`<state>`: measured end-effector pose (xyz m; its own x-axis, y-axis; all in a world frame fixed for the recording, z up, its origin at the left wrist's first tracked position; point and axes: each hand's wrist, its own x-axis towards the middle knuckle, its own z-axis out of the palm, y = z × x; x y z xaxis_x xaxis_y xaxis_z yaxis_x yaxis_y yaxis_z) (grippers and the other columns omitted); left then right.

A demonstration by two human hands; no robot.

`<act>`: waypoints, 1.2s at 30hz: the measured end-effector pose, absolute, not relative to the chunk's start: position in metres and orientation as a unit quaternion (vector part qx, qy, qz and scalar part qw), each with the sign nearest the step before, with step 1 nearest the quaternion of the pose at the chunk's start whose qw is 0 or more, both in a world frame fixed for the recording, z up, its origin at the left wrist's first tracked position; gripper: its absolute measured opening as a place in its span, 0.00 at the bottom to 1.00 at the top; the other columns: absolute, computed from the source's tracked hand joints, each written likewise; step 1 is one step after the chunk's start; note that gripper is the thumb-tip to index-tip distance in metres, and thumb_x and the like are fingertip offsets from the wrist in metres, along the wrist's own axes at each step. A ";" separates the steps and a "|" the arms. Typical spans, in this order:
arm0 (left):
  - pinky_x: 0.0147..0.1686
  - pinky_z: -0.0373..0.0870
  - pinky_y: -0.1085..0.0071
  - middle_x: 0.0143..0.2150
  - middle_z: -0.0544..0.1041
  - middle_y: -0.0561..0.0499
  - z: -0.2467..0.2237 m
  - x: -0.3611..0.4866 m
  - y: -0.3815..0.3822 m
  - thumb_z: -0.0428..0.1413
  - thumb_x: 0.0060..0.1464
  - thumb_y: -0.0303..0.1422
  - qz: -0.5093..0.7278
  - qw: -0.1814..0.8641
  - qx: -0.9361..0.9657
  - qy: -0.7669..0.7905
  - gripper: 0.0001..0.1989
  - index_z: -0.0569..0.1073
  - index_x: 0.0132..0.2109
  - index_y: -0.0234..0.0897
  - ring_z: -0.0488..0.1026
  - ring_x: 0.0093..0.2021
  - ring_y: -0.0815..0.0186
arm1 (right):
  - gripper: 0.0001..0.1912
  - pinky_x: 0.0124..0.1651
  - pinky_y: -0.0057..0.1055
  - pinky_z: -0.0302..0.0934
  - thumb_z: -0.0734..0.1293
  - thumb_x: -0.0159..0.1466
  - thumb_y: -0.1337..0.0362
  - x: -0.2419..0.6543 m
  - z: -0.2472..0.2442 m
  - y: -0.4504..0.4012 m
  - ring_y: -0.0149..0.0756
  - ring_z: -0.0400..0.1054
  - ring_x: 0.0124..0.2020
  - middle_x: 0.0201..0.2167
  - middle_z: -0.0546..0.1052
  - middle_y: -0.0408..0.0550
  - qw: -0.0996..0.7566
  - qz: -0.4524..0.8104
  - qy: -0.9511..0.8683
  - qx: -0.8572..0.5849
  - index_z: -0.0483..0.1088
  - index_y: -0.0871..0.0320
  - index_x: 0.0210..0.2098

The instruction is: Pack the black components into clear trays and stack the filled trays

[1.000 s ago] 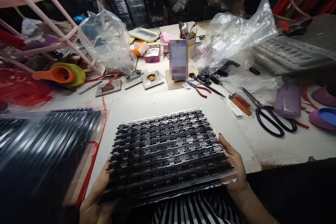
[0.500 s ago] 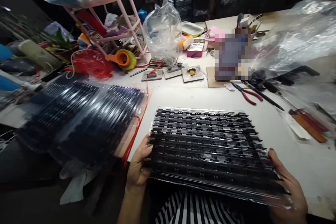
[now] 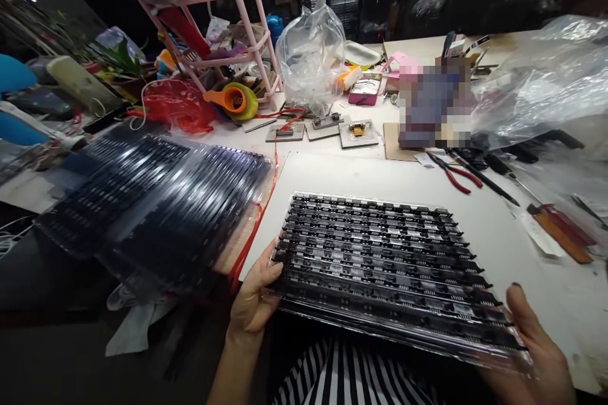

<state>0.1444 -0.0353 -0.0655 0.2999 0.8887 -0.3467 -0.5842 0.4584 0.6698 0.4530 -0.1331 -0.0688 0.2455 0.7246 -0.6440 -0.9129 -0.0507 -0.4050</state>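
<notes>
A clear plastic tray (image 3: pixel 380 259) filled with rows of small black parts is held level in front of my striped top, over the white board (image 3: pixel 342 171) on the table. My left hand (image 3: pixel 259 285) grips its left edge, thumb on top and fingers underneath. At the right edge, my right hand (image 3: pixel 536 342) supports the near corner, its thumb raised beside the rim and its other fingers hidden below. More than one layer shows along the near edge, as if trays are stacked.
Stacked dark trays (image 3: pixel 175 202) in plastic lie at left, beside red cord (image 3: pixel 247 240). Behind stand a pink rack (image 3: pixel 247 25), a clear bag (image 3: pixel 311 57) and small metal blocks (image 3: pixel 358 133). At right are red-handled pliers (image 3: pixel 453 174), tools and plastic sheeting (image 3: pixel 536 88).
The tray has tilted slightly, so its rows of parts show more plainly. My right hand has shifted a little right, with its thumb lifted. The whole view has swung slightly left.
</notes>
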 end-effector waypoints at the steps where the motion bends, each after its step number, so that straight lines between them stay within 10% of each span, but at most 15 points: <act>1: 0.55 0.65 0.65 0.51 0.76 0.48 -0.066 0.143 -0.036 0.53 0.53 0.23 0.469 0.777 0.217 0.359 0.28 0.62 0.62 0.39 0.71 0.53 0.59 | 0.19 0.56 0.49 0.61 0.54 0.67 0.62 0.454 -0.070 -0.134 0.42 0.74 0.43 0.32 0.81 0.49 0.672 0.611 0.112 -0.403 0.77 0.52 0.40; 12: 0.56 0.64 0.59 0.53 0.75 0.48 -0.068 0.140 -0.035 0.54 0.53 0.25 0.454 0.760 0.163 0.436 0.30 0.60 0.62 0.44 0.70 0.54 0.56 | 0.08 0.55 0.46 0.62 0.70 0.57 0.64 0.452 -0.074 -0.130 0.44 0.73 0.45 0.35 0.81 0.46 0.672 0.650 0.067 -0.349 0.78 0.54 0.38; 30: 0.49 0.70 0.69 0.58 0.70 0.50 -0.079 0.139 -0.029 0.53 0.55 0.39 0.520 0.734 0.111 0.422 0.27 0.62 0.62 0.46 0.68 0.56 0.59 | 0.12 0.58 0.44 0.58 0.62 0.64 0.61 0.453 -0.077 -0.123 0.41 0.70 0.49 0.44 0.79 0.45 0.727 0.621 0.136 -0.260 0.76 0.55 0.42; 36: 0.52 0.69 0.67 0.57 0.72 0.50 -0.082 0.142 -0.032 0.51 0.55 0.26 0.516 0.722 0.130 0.443 0.27 0.63 0.61 0.46 0.67 0.57 0.59 | 0.14 0.58 0.45 0.57 0.62 0.65 0.58 0.454 -0.075 -0.123 0.42 0.69 0.50 0.46 0.77 0.48 0.690 0.666 0.088 -0.269 0.76 0.55 0.43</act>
